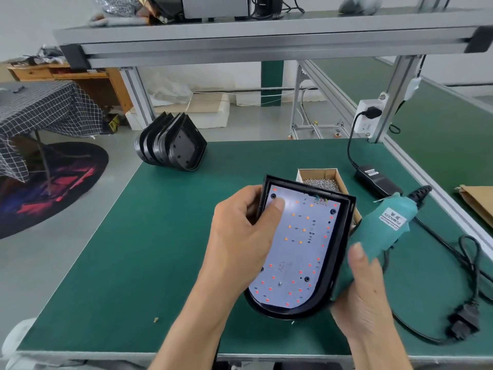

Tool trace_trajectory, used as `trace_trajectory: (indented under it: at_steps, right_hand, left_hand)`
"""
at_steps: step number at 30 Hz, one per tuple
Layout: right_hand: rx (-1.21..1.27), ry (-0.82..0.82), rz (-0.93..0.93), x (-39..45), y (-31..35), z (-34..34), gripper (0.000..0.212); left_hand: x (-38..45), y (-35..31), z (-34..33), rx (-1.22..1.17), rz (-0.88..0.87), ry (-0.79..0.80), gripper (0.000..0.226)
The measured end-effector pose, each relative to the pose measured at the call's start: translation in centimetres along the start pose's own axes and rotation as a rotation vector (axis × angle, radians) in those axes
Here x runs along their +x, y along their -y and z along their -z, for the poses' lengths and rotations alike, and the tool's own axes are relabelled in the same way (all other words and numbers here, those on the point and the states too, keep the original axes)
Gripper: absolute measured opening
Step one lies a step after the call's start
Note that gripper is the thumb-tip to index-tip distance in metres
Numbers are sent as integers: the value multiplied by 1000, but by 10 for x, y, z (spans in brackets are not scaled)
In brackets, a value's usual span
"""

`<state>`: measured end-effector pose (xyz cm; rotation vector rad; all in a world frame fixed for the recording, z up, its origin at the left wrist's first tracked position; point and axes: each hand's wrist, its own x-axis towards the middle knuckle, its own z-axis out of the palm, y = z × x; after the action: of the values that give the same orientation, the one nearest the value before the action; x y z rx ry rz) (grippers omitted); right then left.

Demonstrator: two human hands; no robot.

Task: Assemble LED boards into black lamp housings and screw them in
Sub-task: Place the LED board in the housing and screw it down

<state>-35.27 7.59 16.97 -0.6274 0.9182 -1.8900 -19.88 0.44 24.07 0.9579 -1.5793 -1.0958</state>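
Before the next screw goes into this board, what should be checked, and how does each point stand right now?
1. LED board seated inside the black housing: ok.
2. Left hand steadies the housing, thumb on the board: ok.
3. Right hand has a grip on the electric screwdriver: ok.
4. Screwdriver tip on a hole: cannot tell, hidden behind the housing.
5. Screws in the cardboard box: ok.
6. Corner holes filled: cannot tell.

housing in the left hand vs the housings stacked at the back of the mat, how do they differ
The held housing carries a white LED board; the stacked housings show no board. The left hand holds the held housing tilted above the green mat; the stacked housings stand on edge, nested. Both are black, the same rounded shape.
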Motion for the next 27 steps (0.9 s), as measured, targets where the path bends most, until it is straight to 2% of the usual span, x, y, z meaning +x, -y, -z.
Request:
trace_trajectory:
  at_steps: [2,4,12,21,27]
  right_hand:
    - [-54,-15,62,-3,3,-5,46]
    - [-73,-53,97,-5,5,-7,32]
    - [-26,-27,247,-11,15,-17,48]
    - [-14,-97,184,-14,16,-15,39]
    - [-30,-123,165,-17,14,-15,35]
  left_hand:
    - [-4,-4,2,15,-32,-9,16]
    - [-8,-9,6,35,-68,-3,12]
    - [-20,-38,10,-7,-135,48,10]
    - [-22,-40,11,30,-148,28,10]
    - [-20,-34,10,63,-136,1,17]
